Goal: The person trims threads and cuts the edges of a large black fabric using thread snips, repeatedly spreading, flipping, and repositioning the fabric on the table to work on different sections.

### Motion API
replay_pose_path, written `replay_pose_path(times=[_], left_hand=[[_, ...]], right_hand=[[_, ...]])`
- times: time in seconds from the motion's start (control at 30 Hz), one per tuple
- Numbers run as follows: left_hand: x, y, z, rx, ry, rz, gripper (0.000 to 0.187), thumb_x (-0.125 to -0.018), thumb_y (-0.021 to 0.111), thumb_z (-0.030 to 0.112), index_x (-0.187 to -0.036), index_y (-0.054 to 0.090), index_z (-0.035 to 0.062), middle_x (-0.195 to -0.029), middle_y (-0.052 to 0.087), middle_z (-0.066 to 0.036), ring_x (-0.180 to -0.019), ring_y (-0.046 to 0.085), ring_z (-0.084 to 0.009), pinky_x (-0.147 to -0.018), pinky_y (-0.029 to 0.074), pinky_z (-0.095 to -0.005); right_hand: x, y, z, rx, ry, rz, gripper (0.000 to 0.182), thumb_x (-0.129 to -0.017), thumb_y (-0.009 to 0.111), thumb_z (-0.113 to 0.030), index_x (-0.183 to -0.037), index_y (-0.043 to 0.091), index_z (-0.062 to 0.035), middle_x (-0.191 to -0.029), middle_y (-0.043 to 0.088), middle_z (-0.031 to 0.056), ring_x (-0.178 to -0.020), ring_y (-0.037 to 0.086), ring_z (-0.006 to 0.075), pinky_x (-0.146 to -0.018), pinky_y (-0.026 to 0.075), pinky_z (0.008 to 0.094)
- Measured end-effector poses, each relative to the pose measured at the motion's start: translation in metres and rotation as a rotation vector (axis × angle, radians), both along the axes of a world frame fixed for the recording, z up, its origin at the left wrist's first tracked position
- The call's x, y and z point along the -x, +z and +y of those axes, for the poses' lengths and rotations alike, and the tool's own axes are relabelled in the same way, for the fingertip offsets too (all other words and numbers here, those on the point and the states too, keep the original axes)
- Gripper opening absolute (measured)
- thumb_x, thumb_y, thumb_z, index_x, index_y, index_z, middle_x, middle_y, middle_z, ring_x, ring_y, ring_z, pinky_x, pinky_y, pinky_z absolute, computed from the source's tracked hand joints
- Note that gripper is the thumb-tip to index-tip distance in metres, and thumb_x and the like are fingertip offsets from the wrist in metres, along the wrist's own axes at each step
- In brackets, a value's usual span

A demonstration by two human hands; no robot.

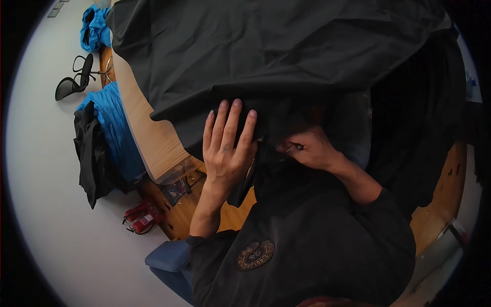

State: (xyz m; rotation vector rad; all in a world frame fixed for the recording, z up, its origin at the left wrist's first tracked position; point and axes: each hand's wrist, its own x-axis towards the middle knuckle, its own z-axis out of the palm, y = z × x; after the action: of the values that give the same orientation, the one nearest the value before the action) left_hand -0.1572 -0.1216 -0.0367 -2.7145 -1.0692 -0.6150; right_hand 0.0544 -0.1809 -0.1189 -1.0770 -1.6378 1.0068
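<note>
A large sheet of black fabric [245, 56] spreads in front of me, with a fold running just beyond my fingertips. My left hand [225, 148] lies on its near edge, palm down, fingers stretched out and slightly apart. To its right, my right hand [312, 148] is closed around a small dark object [293, 147] with a slight shine, close to the fabric's near edge. Its kind I cannot tell, as the fingers and shadow cover most of it. More black cloth [273, 169] hangs between the two hands, against my shirt.
Under the fabric's left side lies a pale brown stack of sheets [148, 128]. Blue fabric [115, 123] and a black cloth [92, 153] are at the left, near a red fire extinguisher [143, 217]. Dark cloth [419, 112] drapes on the right.
</note>
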Motion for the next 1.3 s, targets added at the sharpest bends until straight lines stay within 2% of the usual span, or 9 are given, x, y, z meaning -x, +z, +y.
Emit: replay_pose_path(times=[0.2, 0.33, 0.37, 0.47, 0.8, 0.93, 1.0, 1.17, 1.3], left_hand=[[-0.001, 0.016, 0.007, 0.164, -0.017, -0.066, 0.052, -0.081, 0.069, 0.006, -0.133, 0.065, 0.01, -0.141, 0.059, -0.016, -0.135, 0.053, -0.0342, -0.114, 0.039, -0.0502], [-0.005, 0.014, 0.01, 0.093, -0.032, -0.074, 0.052, -0.082, 0.071, 0.004, -0.134, 0.064, 0.0092, -0.14, 0.06, -0.015, -0.133, 0.055, -0.0336, -0.112, 0.041, -0.05], [-0.004, 0.013, 0.011, 0.09, -0.04, -0.064, 0.053, -0.082, 0.071, 0.003, -0.134, 0.064, 0.009, -0.139, 0.061, -0.015, -0.132, 0.056, -0.0337, -0.111, 0.042, -0.0505], [0.0, 0.009, 0.013, 0.108, -0.061, -0.052, 0.05, -0.086, 0.068, 0.017, -0.136, 0.063, 0.0098, -0.142, 0.059, -0.014, -0.133, 0.054, -0.0355, -0.109, 0.041, -0.0543], [0.002, 0.007, 0.013, 0.11, -0.055, -0.043, 0.049, -0.085, 0.07, 0.013, -0.133, 0.064, 0.0091, -0.136, 0.062, -0.017, -0.131, 0.055, -0.0371, -0.109, 0.041, -0.0566], [0.003, 0.007, 0.013, 0.054, -0.03, -0.036, 0.043, -0.088, 0.066, 0.009, -0.132, 0.065, 0.0101, -0.136, 0.062, -0.016, -0.131, 0.056, -0.0351, -0.11, 0.042, -0.0536], [0.01, 0.006, 0.009, 0.012, 0.016, -0.001, 0.041, -0.091, 0.063, 0.006, -0.131, 0.066, 0.0117, -0.138, 0.062, -0.014, -0.132, 0.055, -0.0335, -0.11, 0.042, -0.0514], [0.035, -0.005, -0.003, -0.076, 0.065, 0.006, 0.036, -0.096, 0.06, 0.007, -0.131, 0.066, 0.0139, -0.138, 0.063, -0.012, -0.133, 0.055, -0.0321, -0.11, 0.043, -0.0492], [0.061, -0.007, -0.012, -0.112, 0.131, 0.027, 0.036, -0.096, 0.061, 0.006, -0.131, 0.066, 0.0124, -0.137, 0.063, -0.014, -0.13, 0.057, -0.0337, -0.108, 0.045, -0.0494]], right_hand=[[0.005, 0.032, 0.005, -0.569, -0.173, -0.091, 0.03, -0.086, 0.076, -0.02, -0.066, 0.057, -0.007, -0.116, 0.069, 0.0121, -0.075, 0.063, 0.021, -0.06, 0.052, 0.0293], [0.017, 0.049, 0.026, -0.56, 0.131, -0.014, 0.028, -0.087, 0.074, -0.017, -0.069, 0.055, -0.0068, -0.098, 0.071, 0.0078, -0.062, 0.059, 0.0203, -0.054, 0.05, 0.0302], [0.023, 0.043, 0.028, -0.506, 0.122, 0.062, 0.026, -0.088, 0.072, -0.015, -0.071, 0.054, -0.0064, -0.077, 0.065, 0.0064, -0.056, 0.056, 0.0221, -0.052, 0.048, 0.0327], [0.017, 0.035, 0.026, -0.317, 0.056, -0.105, 0.028, -0.088, 0.071, -0.012, -0.069, 0.052, -0.0068, -0.065, 0.054, 0.0082, -0.057, 0.056, 0.0238, -0.051, 0.046, 0.035], [-0.016, 0.007, 0.009, -0.425, -0.018, -0.249, 0.032, -0.086, 0.071, -0.01, -0.064, 0.047, -0.0082, -0.061, 0.05, 0.0076, -0.056, 0.056, 0.0262, -0.05, 0.044, 0.0368], [-0.013, 0.024, -0.009, -0.468, 0.038, -0.144, 0.014, -0.083, 0.071, -0.006, -0.073, 0.062, -0.0064, -0.08, 0.063, 0.0086, -0.055, 0.057, 0.0208, -0.05, 0.046, 0.0323], [-0.026, 0.028, -0.022, -0.461, 0.029, -0.076, 0.018, -0.083, 0.07, -0.005, -0.101, 0.072, -0.0058, -0.11, 0.066, 0.0113, -0.059, 0.059, 0.0127, -0.055, 0.049, 0.0244], [-0.109, -0.033, -0.035, 0.015, -1.004, 0.295, 0.038, -0.089, 0.054, 0.001, -0.125, 0.064, -0.0007, -0.113, 0.066, 0.0072, -0.056, 0.041, 0.0023, -0.052, 0.033, 0.0183], [-0.14, -0.008, -0.006, -0.088, -1.203, 0.355, 0.044, -0.101, 0.054, -0.014, -0.143, 0.05, -0.0033, -0.115, 0.068, 0.0126, -0.055, 0.041, 0.0012, -0.051, 0.031, 0.0164]])
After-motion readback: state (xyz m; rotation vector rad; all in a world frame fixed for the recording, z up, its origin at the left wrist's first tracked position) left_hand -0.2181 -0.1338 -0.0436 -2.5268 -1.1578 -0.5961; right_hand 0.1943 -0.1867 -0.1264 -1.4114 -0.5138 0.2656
